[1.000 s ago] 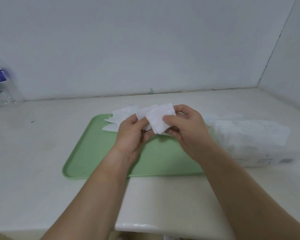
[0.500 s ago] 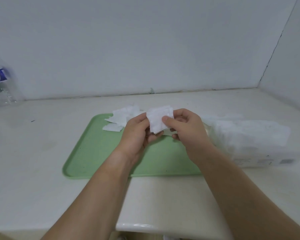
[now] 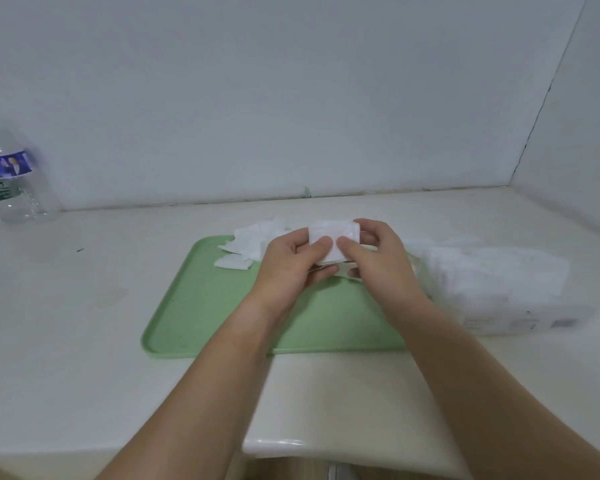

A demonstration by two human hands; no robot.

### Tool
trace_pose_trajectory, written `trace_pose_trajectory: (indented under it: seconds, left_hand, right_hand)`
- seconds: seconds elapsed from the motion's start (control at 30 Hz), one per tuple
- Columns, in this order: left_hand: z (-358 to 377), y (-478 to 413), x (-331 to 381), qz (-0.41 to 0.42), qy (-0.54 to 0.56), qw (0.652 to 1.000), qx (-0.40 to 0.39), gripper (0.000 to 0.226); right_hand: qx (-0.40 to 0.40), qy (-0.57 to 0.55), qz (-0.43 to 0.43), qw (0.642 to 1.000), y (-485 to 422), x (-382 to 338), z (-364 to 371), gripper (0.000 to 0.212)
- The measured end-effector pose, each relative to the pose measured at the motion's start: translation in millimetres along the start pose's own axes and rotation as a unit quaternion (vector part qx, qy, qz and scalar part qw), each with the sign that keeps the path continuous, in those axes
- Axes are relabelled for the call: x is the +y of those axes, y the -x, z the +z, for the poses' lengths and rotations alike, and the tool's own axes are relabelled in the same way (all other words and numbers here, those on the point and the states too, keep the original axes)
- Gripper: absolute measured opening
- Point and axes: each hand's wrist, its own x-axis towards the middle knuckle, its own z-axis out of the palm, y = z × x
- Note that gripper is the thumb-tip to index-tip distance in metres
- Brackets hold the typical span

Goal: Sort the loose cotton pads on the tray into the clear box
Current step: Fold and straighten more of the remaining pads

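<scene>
Both of our hands grip one small square bundle of white cotton pads (image 3: 331,233). The left hand (image 3: 291,261) and the right hand (image 3: 374,261) each pinch it, thumbs pressed side by side on its near face and fingers curled behind. We cannot tell how many pads the bundle holds. It is held upright in the air above the far half of the tray (image 3: 205,306), touching nothing but our fingers.

Just left of the bundle and behind the left hand, a heap of loose pads (image 3: 253,242) lies jumbled at the far edge of the pale green tray, some overlapping and one hanging a little past the rim. The near half of the tray shows bare green.

At the tray's right end, partly hidden by our right wrist, the clear box (image 3: 492,289) lies lengthwise, packed with white pads, with small printed labels on its near side.

Everything rests on a cream counter (image 3: 66,323). A clear water bottle (image 3: 12,181) with a blue label stands far to the left against the plain white wall (image 3: 291,98), well apart from the tray.
</scene>
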Motion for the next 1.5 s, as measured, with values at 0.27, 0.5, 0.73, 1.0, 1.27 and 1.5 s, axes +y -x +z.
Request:
trace_pose_trajectory:
  seconds: [0.27, 0.5, 0.73, 1.0, 1.27, 1.5]
  left_hand:
    - [6, 24, 21, 0.056, -0.052, 0.996, 0.04, 0.018]
    - [43, 39, 27, 0.05, -0.104, 0.992, 0.051, 0.018]
    - [115, 38, 34, 0.051, -0.201, 0.978, -0.029, 0.01]
    - [193, 18, 17, 0.182, -0.539, 0.809, -0.147, 0.024]
    - [220, -1, 2, 0.156, -0.689, 0.668, -0.234, 0.042]
    - [209, -2, -11, 0.159, -0.653, 0.71, -0.21, 0.03]
  right_hand:
    - [-0.085, 0.042, -0.055, 0.994, 9, -37, -11, 0.013]
    - [-0.097, 0.048, -0.094, 0.99, 25, -55, -62, 0.014]
    - [-0.019, 0.118, -0.109, 0.987, 20, -93, -177, 0.014]
    - [0.002, 0.357, -0.076, 0.931, 11, -97, -278, 0.02]
    - [-0.048, 0.322, -0.046, 0.945, -1, -62, -282, 0.019]
    - [-0.093, 0.422, -0.06, 0.9, -10, -46, -275, 0.024]
